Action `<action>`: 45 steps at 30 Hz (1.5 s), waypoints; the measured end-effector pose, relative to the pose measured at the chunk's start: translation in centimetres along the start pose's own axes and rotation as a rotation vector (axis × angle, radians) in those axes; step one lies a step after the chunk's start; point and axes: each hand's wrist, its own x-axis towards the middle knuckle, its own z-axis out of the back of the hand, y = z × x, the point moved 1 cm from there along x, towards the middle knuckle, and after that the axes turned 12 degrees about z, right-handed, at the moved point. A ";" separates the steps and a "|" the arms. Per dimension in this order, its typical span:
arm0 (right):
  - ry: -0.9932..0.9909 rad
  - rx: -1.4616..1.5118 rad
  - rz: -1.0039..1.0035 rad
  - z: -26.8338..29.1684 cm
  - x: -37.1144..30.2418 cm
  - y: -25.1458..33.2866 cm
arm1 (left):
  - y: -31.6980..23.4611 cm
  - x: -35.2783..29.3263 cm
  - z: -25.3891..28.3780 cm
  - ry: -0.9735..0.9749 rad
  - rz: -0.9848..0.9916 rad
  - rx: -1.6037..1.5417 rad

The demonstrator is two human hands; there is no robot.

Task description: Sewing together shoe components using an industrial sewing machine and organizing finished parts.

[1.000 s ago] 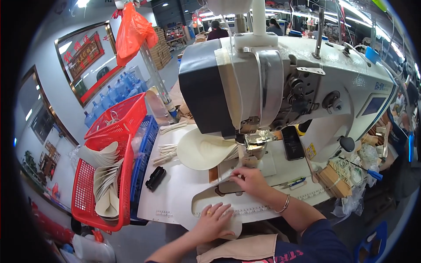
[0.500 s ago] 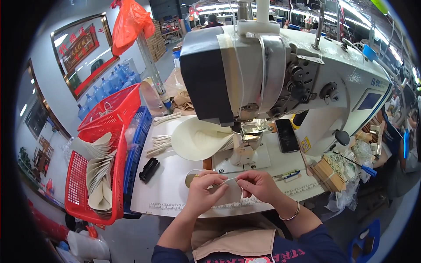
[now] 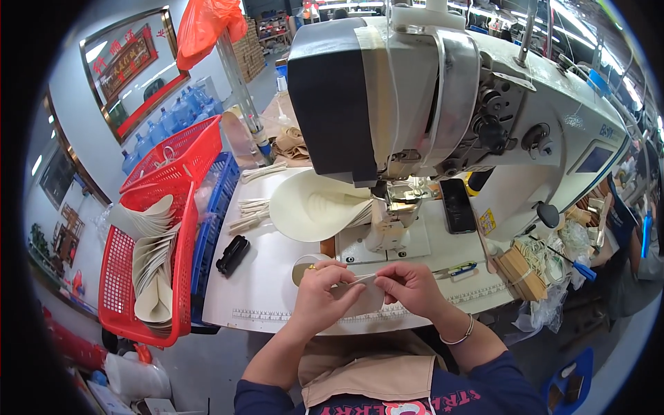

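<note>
My left hand (image 3: pixel 324 296) and my right hand (image 3: pixel 408 287) meet over the front of the white sewing table (image 3: pixel 263 290). Together they pinch a thin cream strip (image 3: pixel 361 279) stretched between the fingertips, over a cream piece of material (image 3: pixel 366 301) lying on the table. Just behind them stands the big grey-white sewing machine (image 3: pixel 443 104), its needle area (image 3: pixel 394 207) above a stack of curved cream pieces (image 3: pixel 315 207).
A red basket (image 3: pixel 114 277) with cream cut pieces and a blue crate (image 3: pixel 211 214) stand at the left. A black clip (image 3: pixel 232 254), loose cream strips (image 3: pixel 249 211), a black phone (image 3: pixel 458 205), a blue pen (image 3: pixel 462 268) and bundled tan pieces (image 3: pixel 522 266) lie on the table.
A second ago my right hand was up near the needle and my left flat on the cream piece; both have come together at the table front, pinching the thin strip.
</note>
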 end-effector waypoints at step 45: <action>-0.311 0.366 -0.063 0.0 3.3 1.2 | -2.9 13.9 1.8 0.578 0.188 -0.058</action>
